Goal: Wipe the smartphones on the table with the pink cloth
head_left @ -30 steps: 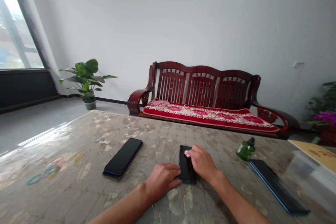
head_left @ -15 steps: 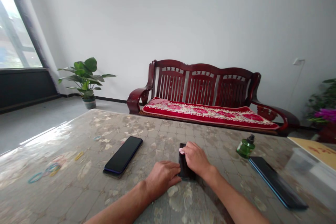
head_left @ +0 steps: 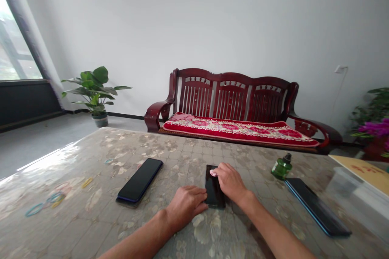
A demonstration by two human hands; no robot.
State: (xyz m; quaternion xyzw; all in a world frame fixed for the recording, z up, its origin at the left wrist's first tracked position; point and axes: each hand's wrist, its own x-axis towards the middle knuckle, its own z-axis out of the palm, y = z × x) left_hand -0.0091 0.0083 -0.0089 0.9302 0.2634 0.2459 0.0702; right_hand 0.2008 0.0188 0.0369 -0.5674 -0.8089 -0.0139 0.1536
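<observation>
A black smartphone [head_left: 214, 194] lies flat on the patterned table in front of me, screen up. My left hand [head_left: 189, 204] grips its left edge near the lower corner, thumb and fingers against its side. Over the upper right part of the screen, my right hand [head_left: 230, 180] is closed on a small, pale pinkish wad of tissue [head_left: 213, 173]; most of the wad is hidden by the fingers. To the left lies a second phone [head_left: 140, 180] with a dark blue edge. On the right is a third phone [head_left: 317, 206], beside a green bottle [head_left: 281, 168] with a black top.
Several coloured rubber bands [head_left: 54, 199] lie on the table's left side. A clear plastic box [head_left: 349, 186] with a tan printed lid or sheet [head_left: 361, 168] stands at the right. Past the table [head_left: 170, 149] are a wooden bench [head_left: 231, 97] and a potted plant [head_left: 99, 89].
My right hand has slid slightly right across the smartphone with the tissue, showing more of the screen. My left hand stays at its edge. The view has shifted slightly.
</observation>
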